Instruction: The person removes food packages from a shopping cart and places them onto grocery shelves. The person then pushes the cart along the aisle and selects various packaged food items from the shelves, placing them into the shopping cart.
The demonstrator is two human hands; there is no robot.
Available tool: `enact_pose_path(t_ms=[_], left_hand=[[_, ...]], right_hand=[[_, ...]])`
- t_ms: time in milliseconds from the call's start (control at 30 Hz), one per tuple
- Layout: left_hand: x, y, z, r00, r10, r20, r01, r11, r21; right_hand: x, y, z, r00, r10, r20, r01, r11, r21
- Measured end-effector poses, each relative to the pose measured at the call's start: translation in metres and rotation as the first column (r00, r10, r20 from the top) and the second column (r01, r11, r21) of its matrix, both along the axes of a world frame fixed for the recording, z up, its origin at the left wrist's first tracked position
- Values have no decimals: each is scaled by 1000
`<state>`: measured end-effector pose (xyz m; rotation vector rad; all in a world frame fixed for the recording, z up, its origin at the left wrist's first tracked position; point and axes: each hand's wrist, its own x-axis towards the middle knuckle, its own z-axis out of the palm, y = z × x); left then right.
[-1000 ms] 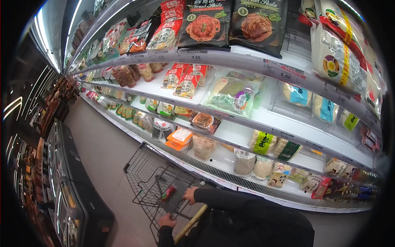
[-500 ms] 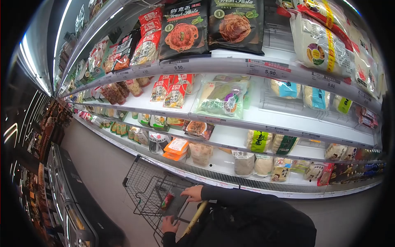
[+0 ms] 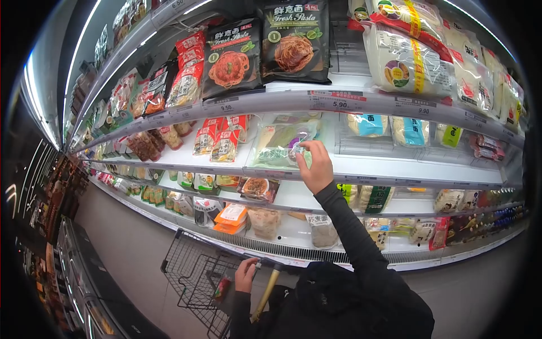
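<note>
My right hand is stretched out to the middle shelf, thumb and forefinger apart at the right side of a clear, pale green food pack with a purple label. Nothing is visibly held between those fingers. Low in the view, my left hand has its fingers curled at the rail of the shopping cart, beside its yellow handle. A small red packet lies in the cart's seat area.
Black pasta bags and large white noodle packs stand on the shelf above. Red and white packets sit left of the green pack. Lower shelves hold more noodle bags. A dark freezer case runs along the left.
My right hand has left the cart and moved up and right to the green pack. My left hand stays at the cart. The shelves have shifted left in view.
</note>
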<state>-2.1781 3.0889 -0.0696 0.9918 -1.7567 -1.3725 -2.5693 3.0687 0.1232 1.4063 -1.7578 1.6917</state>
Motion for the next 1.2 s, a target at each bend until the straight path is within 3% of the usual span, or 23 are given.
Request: enact_pose_path(t_ms=[67,133,200,267,333,467,500,567,667,767,833,867,933,1000,1067,1100,1133,1200], left_hand=[[-29,-20,24,998,-48,27,46,996,79],[-64,-54,52,990,-133,50,139,980,-142],[-102,-91,77,981,-140,136,181,913,-367],[-137,-115,118,974,-83,210,200,750,-631],[-167,-140,139,975,-32,220,181,685,-705],[-202,-179,150,947,118,297,173,592,-787],[-207,-185,151,931,88,354,210,662,-720],[-213,-194,150,911,64,407,255,689,-678],[-220,-203,144,893,60,446,274,714,-645],[-220,-207,148,916,-17,401,261,785,-562],[-222,-209,152,961,-193,199,254,900,-355],[-222,-207,151,963,-186,194,247,899,-361],[-223,-194,156,978,-208,4,195,909,-369],[-218,-170,171,981,-192,-22,170,912,-372],[-208,-150,172,962,-201,-184,135,938,-319],[-200,-122,187,908,-257,-331,190,957,-221],[-192,-113,183,912,-240,-333,175,961,-214],[-171,-92,159,744,-223,-630,314,949,35]], right_hand=[[-17,-2,-6,999,-32,15,31,999,34],[-29,-6,-13,997,-65,30,63,996,62],[-33,-6,-22,995,-64,73,48,977,208],[-34,-5,-30,997,-62,41,52,975,217],[-32,-1,-35,999,-49,-15,52,939,339],[-29,6,-38,995,-34,-98,68,926,372],[-28,8,-36,996,-14,-86,49,906,420],[-29,12,-33,997,6,-81,32,884,466],[-25,14,-34,972,57,-228,63,872,486],[-27,14,-32,958,65,-279,82,870,485],[-31,12,-30,985,150,-85,-91,873,480],[-29,9,-31,984,155,-92,-93,875,476],[-22,5,-31,963,267,38,-270,954,134],[-12,10,-22,955,290,61,-295,948,120],[5,21,-11,873,391,291,-389,919,-66],[13,27,-9,782,470,409,-436,882,-180],[21,32,-7,775,479,413,-450,876,-173],[39,46,-11,684,587,434,-447,807,-387]])
